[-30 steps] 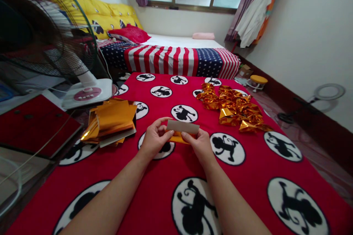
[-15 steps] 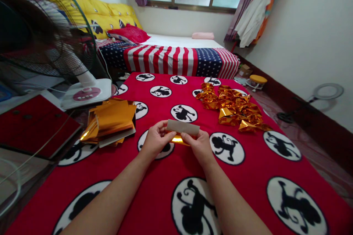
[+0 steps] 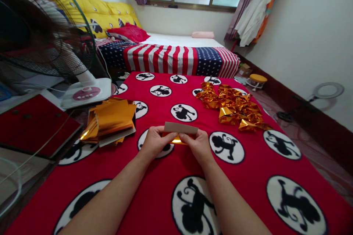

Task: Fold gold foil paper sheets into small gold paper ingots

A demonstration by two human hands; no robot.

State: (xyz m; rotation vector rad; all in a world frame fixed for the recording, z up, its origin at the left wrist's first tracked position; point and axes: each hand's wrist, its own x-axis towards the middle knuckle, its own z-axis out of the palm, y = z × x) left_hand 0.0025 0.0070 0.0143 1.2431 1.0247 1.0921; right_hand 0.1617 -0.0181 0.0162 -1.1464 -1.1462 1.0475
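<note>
A sheet of gold foil paper (image 3: 181,128), partly folded, is stretched between my two hands above the red cloth. Its dull grey back stands up at the far side, and a shiny gold strip faces me below. My left hand (image 3: 157,140) pinches the left end, thumb on the gold part and fingers behind. At the right end my right hand (image 3: 197,142) grips in the same way. Both thumbs point inward and nearly meet at the middle. The fingers behind the paper are mostly hidden.
Left of my hands lies a pile of flat gold foil sheets (image 3: 113,119). Several folded gold foil pieces (image 3: 234,104) are heaped at the right on the red monkey-print cloth (image 3: 248,176). A fan (image 3: 85,88) stands at the left, and a bed (image 3: 165,57) is beyond.
The grey flap has shifted slightly left and looks narrower. Both hands have moved a little, with the thumbs still pressed on the gold strip.
</note>
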